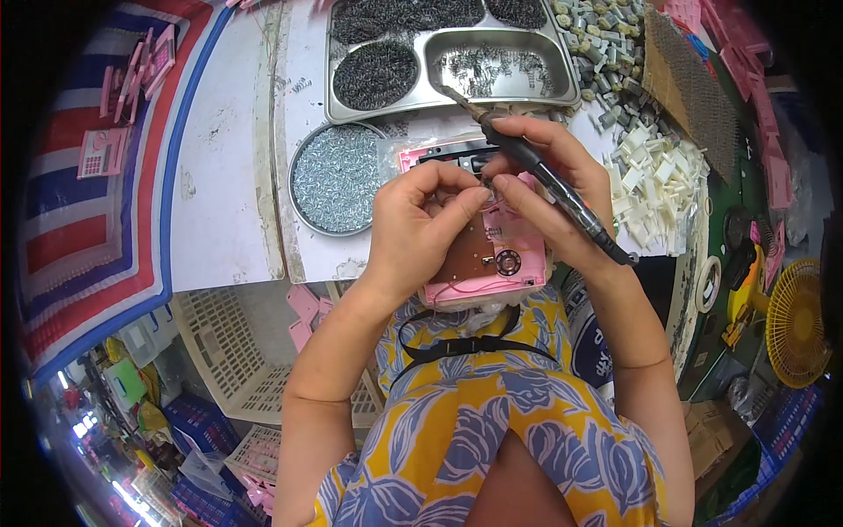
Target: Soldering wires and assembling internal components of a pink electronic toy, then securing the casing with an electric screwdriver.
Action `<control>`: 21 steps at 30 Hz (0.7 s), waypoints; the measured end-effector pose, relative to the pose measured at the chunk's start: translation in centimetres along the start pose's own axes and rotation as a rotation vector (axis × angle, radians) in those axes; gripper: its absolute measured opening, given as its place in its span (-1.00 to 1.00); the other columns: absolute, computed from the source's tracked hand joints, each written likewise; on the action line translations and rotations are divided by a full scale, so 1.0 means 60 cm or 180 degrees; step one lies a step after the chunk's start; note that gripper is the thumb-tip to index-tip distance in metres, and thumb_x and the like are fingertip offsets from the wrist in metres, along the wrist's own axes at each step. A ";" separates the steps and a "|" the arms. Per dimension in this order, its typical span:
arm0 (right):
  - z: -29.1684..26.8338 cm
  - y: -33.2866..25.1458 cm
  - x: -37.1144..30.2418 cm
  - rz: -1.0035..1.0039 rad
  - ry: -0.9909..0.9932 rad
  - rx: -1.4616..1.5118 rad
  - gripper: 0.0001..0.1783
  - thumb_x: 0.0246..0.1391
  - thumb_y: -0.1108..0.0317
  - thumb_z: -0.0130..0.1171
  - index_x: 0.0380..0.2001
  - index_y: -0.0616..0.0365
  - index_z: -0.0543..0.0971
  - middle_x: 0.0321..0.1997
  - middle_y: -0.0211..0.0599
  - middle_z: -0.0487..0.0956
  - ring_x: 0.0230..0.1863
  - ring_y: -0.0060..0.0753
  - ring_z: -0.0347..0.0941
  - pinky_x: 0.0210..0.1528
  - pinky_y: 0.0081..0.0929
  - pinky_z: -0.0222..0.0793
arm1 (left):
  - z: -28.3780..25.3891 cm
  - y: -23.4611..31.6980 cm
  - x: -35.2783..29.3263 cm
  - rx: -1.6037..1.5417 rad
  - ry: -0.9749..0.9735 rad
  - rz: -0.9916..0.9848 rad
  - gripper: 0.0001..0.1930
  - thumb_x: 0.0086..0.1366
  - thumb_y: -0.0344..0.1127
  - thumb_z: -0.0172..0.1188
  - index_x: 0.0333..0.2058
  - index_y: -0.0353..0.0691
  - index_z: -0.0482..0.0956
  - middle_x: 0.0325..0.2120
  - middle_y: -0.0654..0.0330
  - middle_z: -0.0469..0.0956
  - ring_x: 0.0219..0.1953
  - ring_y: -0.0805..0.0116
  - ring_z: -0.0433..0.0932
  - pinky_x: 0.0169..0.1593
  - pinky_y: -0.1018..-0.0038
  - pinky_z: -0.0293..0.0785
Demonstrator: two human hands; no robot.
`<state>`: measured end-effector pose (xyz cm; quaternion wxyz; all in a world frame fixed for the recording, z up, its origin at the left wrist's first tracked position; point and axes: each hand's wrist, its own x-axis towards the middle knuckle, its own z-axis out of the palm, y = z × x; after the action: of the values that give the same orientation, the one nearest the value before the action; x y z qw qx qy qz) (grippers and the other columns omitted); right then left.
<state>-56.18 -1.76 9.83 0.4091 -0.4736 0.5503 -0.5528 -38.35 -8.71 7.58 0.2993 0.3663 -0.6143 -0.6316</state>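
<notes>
Spreading across the white worktable (228, 176), a compartmented steel tray (443, 53) and round tin of silver screws (336, 178) flank an open pink plastic device (492, 255), where the left hand (417, 224) pinches a wire and the right hand (544, 193) grips a black soldering iron (544, 180).

At the centre of the frame I see a pink plastic casing (492, 263), lying open side up, with a brown circuit board (470, 255) and a round black part inside. Across its upper right I see a dark soldering iron (544, 180), tilted, its tip pointing to the upper left.
</notes>
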 end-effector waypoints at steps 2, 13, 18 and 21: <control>-0.001 0.001 -0.003 0.0021 0.0027 -0.0020 -0.50 0.16 0.54 0.27 0.18 0.14 0.52 -0.18 -0.33 0.67 -0.13 -0.60 0.59 -0.03 -0.60 0.51 | -0.003 0.001 0.000 0.0151 -0.0137 -0.0072 -0.89 0.30 -0.46 0.35 -0.24 -0.35 0.66 -0.38 0.26 0.68 -0.35 0.59 0.60 -0.25 0.64 0.53; 0.012 0.017 -0.009 -0.0290 0.0399 -0.0628 -0.56 0.06 0.54 0.33 0.06 0.11 0.61 -0.24 -0.31 0.64 -0.22 -0.48 0.60 -0.14 -0.49 0.52 | -0.003 0.006 0.005 -0.0069 -0.0138 -0.0195 -0.89 0.30 -0.41 0.37 -0.29 -0.33 0.68 -0.44 0.29 0.67 -0.42 0.62 0.57 -0.32 0.63 0.50; -0.015 0.022 -0.026 -0.0986 0.0636 -0.1238 -0.55 -0.06 0.51 0.47 -0.02 0.13 0.67 -0.33 -0.31 0.61 -0.34 -0.39 0.50 -0.26 -0.48 0.41 | -0.009 0.022 0.013 0.1197 -0.0261 -0.0092 -0.88 0.30 -0.39 0.34 -0.31 -0.33 0.65 -0.48 0.31 0.65 -0.46 0.62 0.52 -0.36 0.59 0.45; -0.059 0.007 -0.039 -0.1257 0.0647 -0.1236 -0.61 -0.07 0.52 0.49 -0.09 0.21 0.69 -0.39 -0.31 0.59 -0.38 -0.45 0.44 -0.30 -0.56 0.32 | -0.006 0.020 0.013 0.2260 -0.0037 0.0709 -0.89 0.21 -0.40 0.35 -0.39 -0.31 0.64 -0.53 0.24 0.62 -0.52 0.53 0.53 -0.41 0.55 0.43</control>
<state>-59.15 1.25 9.41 0.1381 -0.5831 0.5811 -0.5507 -38.54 -9.64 8.70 0.2170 0.3746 -0.8329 -0.3448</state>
